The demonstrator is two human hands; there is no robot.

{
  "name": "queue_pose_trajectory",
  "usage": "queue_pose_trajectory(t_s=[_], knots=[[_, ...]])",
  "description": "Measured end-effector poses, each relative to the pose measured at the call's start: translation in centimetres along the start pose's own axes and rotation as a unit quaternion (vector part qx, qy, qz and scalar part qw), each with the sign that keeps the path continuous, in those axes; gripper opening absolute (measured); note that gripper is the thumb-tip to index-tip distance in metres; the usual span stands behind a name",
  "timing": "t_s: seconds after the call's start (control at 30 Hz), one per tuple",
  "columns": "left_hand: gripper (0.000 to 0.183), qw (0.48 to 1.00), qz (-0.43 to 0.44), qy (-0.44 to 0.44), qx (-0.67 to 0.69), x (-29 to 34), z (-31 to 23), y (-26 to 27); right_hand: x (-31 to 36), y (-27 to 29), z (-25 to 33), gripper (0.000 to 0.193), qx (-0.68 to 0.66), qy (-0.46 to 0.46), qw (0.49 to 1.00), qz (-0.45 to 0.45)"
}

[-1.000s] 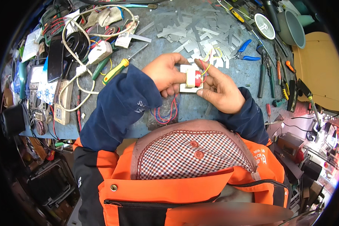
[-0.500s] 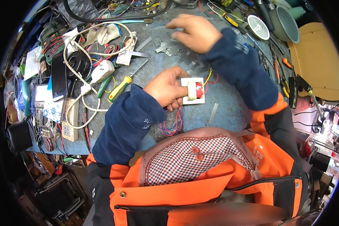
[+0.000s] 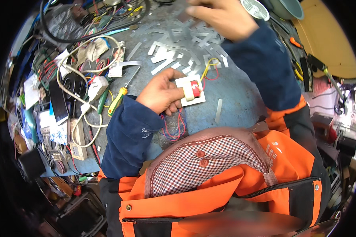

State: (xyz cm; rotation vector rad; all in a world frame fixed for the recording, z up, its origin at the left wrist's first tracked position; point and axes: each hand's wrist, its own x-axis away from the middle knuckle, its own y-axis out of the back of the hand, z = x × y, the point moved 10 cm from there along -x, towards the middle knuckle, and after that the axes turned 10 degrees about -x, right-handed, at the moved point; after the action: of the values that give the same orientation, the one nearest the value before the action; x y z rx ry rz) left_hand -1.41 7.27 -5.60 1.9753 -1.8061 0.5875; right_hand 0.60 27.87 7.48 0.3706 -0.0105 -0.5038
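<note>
My left hand (image 3: 161,91) is closed on a transformer coil (image 3: 190,91), a white square-flanged bobbin with cream and red wrapping. Yellow and red lead wires (image 3: 211,70) curl from its far side; red and blue wires (image 3: 175,128) hang below the hand. Beyond the coil, flat grey metal laminations (image 3: 174,51) lie in a loose, spread pile. My right hand (image 3: 227,17) is raised over the pile's far right side, its fingers cut off partly by the top edge. A dark blurred piece shows at its fingertips, too smeared to name.
A screwdriver (image 3: 118,100) with a yellow-green handle lies left of my left hand. Past it are a white cable (image 3: 84,107), a black phone (image 3: 58,103) and a power strip (image 3: 77,138). One single metal strip (image 3: 218,110) lies nearer me. A grey bowl (image 3: 288,8) stands far right.
My right hand has moved away and to the right from the middle of the laminations. The pieces look more spread out. My left hand keeps hold of the coil, and the view has shifted slightly.
</note>
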Motion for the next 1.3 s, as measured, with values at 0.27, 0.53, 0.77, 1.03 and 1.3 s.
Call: queue_pose_trajectory(t_s=[0.27,0.53,0.77,1.03,1.3], knots=[[0.043,1.000,-0.007,-0.019,0.008,-0.6,0.4,0.2,18.8,-3.3,-9.2,0.044,-0.336,-0.266,0.903,0.008],[0.045,1.000,-0.008,-0.022,0.002,-0.6,0.8,0.7,17.3,-6.4,-9.4,0.046,-0.416,-0.244,0.876,0.015],[0.046,1.000,-0.008,-0.025,0.012,-0.7,0.9,0.4,16.6,-6.4,-9.4,0.042,-0.380,-0.218,0.899,-0.004],[0.043,1.000,-0.008,-0.020,0.019,-0.7,0.8,0.4,16.6,-6.5,-9.6,0.043,-0.410,-0.233,0.882,-0.025],[0.044,1.000,-0.010,-0.013,0.010,-0.6,0.6,0.3,15.9,-7.4,-8.8,0.044,-0.330,-0.207,0.921,0.019]])
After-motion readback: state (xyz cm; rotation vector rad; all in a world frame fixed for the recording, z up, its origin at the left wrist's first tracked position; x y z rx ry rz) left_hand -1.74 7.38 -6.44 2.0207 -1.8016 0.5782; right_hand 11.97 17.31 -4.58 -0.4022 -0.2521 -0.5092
